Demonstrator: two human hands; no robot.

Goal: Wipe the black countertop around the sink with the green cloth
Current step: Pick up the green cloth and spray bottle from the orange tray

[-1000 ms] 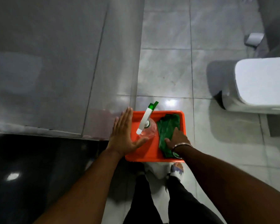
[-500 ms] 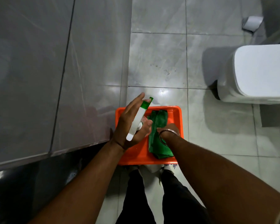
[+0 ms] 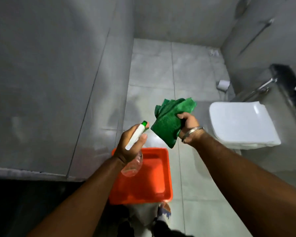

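At frame centre, my right hand [image 3: 188,124] clutches the green cloth [image 3: 171,120] while my left hand [image 3: 130,147] grips a spray bottle [image 3: 135,156] above the orange tray [image 3: 154,185].

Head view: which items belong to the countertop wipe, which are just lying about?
Job:
- cloth, held in right hand
- spray bottle, held in left hand
- countertop, lower left

Lying about:
- orange tray, on floor
- toilet
- paper roll
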